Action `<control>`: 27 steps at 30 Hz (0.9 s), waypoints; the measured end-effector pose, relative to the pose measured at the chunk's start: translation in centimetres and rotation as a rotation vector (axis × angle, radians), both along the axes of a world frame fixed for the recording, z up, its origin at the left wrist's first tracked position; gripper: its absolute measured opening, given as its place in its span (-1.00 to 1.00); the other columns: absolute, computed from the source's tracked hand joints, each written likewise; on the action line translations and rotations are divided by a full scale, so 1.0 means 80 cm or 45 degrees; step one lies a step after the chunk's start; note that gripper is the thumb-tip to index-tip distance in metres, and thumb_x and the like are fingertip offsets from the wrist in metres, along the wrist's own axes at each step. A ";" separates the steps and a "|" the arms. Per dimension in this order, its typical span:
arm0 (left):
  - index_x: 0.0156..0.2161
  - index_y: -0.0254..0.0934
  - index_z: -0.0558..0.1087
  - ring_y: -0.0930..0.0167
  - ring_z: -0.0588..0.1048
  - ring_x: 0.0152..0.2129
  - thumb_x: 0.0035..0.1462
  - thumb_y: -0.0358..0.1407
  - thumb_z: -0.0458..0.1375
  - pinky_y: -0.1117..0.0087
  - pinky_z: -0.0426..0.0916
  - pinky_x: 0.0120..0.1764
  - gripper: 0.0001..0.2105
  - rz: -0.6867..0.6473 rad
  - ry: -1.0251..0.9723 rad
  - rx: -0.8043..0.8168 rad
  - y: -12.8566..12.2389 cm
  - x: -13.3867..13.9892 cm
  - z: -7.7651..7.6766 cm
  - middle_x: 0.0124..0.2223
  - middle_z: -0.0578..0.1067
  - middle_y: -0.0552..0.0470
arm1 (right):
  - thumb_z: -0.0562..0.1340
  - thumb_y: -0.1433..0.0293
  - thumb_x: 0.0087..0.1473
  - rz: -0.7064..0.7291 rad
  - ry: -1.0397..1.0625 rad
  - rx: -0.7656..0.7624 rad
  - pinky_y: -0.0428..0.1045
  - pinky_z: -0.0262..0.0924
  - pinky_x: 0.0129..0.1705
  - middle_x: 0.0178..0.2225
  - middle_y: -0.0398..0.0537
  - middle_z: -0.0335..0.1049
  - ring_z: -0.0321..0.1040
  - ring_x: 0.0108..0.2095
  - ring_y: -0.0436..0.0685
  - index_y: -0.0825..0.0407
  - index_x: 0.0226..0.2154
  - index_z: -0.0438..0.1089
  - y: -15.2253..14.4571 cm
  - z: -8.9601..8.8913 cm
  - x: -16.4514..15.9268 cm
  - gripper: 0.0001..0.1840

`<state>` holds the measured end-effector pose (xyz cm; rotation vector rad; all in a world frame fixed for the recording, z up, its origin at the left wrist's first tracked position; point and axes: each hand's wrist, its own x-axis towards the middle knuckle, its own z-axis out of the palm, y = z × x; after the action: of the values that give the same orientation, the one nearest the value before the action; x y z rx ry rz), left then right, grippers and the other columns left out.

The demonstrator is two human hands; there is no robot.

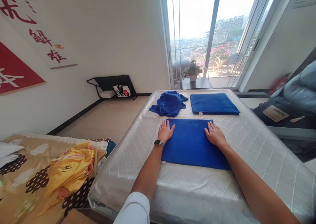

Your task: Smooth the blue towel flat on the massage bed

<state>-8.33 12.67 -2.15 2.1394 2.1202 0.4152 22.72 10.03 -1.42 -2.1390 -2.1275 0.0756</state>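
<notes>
A blue towel (191, 145) lies flat, folded into a rectangle, in front of me on the silver quilted cover (197, 184). On its upper left edge rests my left hand (166, 131), fingers stretched out, with a watch on the wrist. My right hand (215, 134) presses flat on the upper right edge, fingers spread. Farther back at the right is a neat folded stack of blue towels (214, 103) with a small white tag on its front edge. A crumpled blue towel (169, 103) sits in a loose heap at the back left.
Left of the covered surface, a patterned bed sheet (22, 174) carries a yellow garment (71, 166). A potted plant (194, 70) stands on a dark chair (196, 84) by the sliding glass door. At the right are a grey jacket (300, 87) and a dark bag (278, 115).
</notes>
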 end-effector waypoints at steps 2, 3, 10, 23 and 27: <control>0.38 -0.44 0.04 0.14 0.01 0.36 0.36 0.09 -0.27 0.11 -0.09 0.33 -0.28 -0.003 0.003 -0.015 -0.001 -0.001 0.001 0.42 0.04 -0.29 | -0.22 0.14 0.33 0.002 -0.009 0.002 0.10 -0.31 0.39 0.42 0.10 -0.14 -0.23 0.41 0.17 0.25 0.38 -0.06 0.001 0.000 0.000 -0.26; 0.38 -0.46 0.03 0.15 0.00 0.36 0.36 0.09 -0.27 0.12 -0.11 0.34 -0.28 -0.007 0.006 -0.023 -0.002 -0.001 0.002 0.42 0.03 -0.30 | -0.21 0.14 0.33 0.004 -0.015 -0.001 0.10 -0.31 0.39 0.42 0.10 -0.15 -0.23 0.41 0.17 0.25 0.38 -0.06 0.001 0.001 0.000 -0.26; 0.38 -0.49 0.03 0.19 -0.01 0.37 0.36 0.08 -0.28 0.15 -0.14 0.34 -0.27 -0.021 0.007 -0.050 -0.004 -0.002 0.006 0.42 0.02 -0.30 | -0.22 0.14 0.33 -0.005 -0.054 -0.018 0.12 -0.29 0.39 0.42 0.08 -0.15 -0.22 0.40 0.18 0.24 0.39 -0.07 0.002 -0.001 0.001 -0.25; 0.34 -0.40 0.15 0.21 0.08 0.34 0.38 -0.01 -0.19 0.13 -0.09 0.33 -0.39 -0.037 0.006 0.003 -0.005 -0.010 0.011 0.39 0.13 -0.22 | -0.23 0.11 0.33 0.001 -0.030 -0.052 0.12 -0.30 0.39 0.43 0.07 -0.19 -0.25 0.41 0.15 0.21 0.40 -0.09 0.006 -0.004 0.005 -0.25; 0.32 -0.41 0.20 0.22 0.13 0.32 0.39 -0.03 -0.19 0.13 -0.06 0.33 -0.41 -0.029 -0.014 0.046 -0.007 -0.009 0.014 0.37 0.18 -0.23 | -0.24 0.14 0.34 -0.061 -0.062 -0.042 0.16 -0.27 0.38 0.42 0.12 -0.17 -0.20 0.40 0.20 0.26 0.39 -0.08 0.004 0.002 0.002 -0.25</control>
<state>-9.05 12.13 -1.00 2.1732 2.0960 0.4656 22.86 10.38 -1.30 -2.2312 -2.1146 0.0553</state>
